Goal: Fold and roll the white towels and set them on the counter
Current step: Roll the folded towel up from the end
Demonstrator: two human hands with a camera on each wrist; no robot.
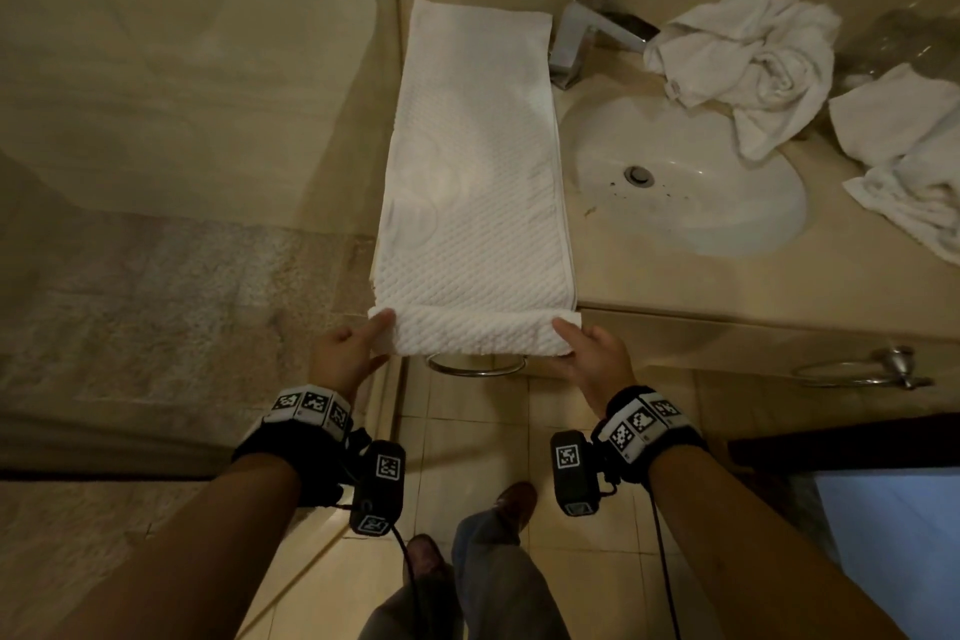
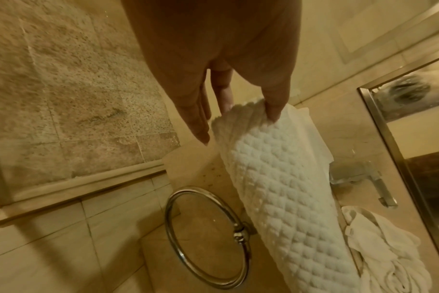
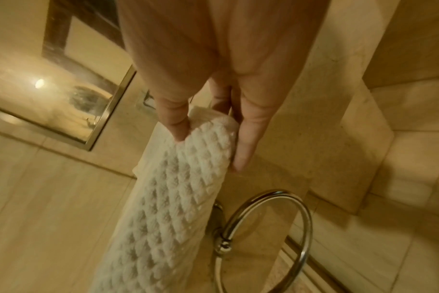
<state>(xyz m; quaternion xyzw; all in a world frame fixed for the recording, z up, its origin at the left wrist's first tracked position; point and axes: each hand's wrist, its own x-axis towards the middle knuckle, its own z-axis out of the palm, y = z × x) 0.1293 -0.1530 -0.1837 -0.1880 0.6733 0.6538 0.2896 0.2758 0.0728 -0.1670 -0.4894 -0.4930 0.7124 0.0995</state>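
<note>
A folded white towel [image 1: 470, 161] is laid lengthwise on the table [image 1: 675, 276] beside the sink [image 1: 727, 203], its near end, turned into a first roll at the table's edge, being pinched at each corner by the left hand [image 1: 345, 353] and right hand [image 1: 597, 353], fingers [image 2: 273, 111] curled around it.
</note>
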